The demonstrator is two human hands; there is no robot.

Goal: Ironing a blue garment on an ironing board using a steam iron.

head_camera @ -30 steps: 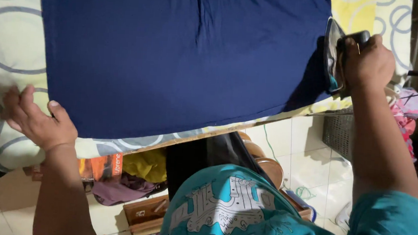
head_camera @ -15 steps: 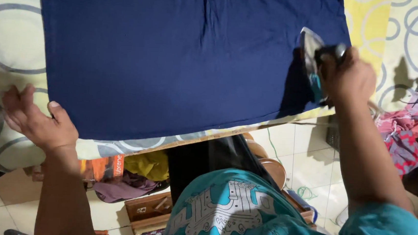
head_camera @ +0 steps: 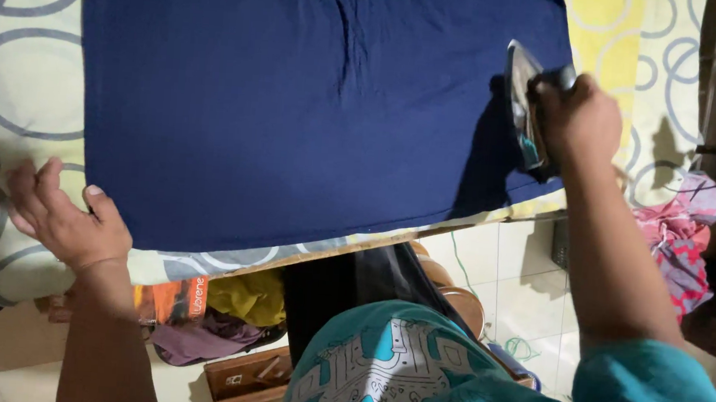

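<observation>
Our right hand (head_camera: 578, 120) closed around the iron (head_camera: 525, 112) on the navy cloth (head_camera: 297, 104), our left hand (head_camera: 63, 218) open, flat at cloth's corner, patterned desk cover (head_camera: 14, 76) beneath

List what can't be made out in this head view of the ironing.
- Iron: its handle is wrapped by the right hand; its soleplate is tilted away.
- Navy cloth: its far end is cut off by the top edge.
- Patterned cover: mostly under the cloth, cut off at the left edge.
- Left hand: its palm faces down, hidden.
- Clothes pile under the board: dark, partly blocked.
</observation>
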